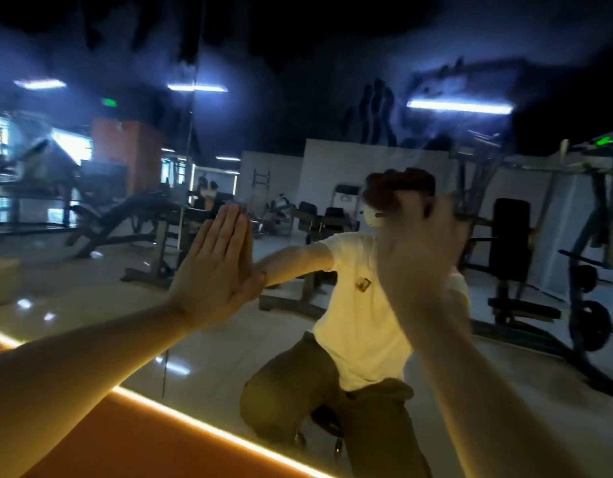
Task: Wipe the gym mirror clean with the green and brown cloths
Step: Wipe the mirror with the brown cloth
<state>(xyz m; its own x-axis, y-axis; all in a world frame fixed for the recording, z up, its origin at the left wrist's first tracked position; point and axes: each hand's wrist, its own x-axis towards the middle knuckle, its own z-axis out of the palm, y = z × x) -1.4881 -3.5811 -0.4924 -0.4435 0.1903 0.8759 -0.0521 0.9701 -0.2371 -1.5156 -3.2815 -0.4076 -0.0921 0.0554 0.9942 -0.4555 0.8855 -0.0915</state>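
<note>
Watching the head view, I had the left hand pressed flat on the mirror, fingers straight and together, holding nothing. The right hand, blurred, gripped the brown cloth against the glass, up and to the right, over the reflection of a crouching person in white.

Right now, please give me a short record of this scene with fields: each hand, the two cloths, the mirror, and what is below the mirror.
left hand: flat on the mirror, fingers straight and together, holds nothing
right hand: raised, blurred, holds the brown cloth against the mirror
brown cloth: bunched at the right hand's fingers
green cloth: not in view
mirror: hazy streaks in its upper part
below mirror: lit strip, then an orange surface
</note>
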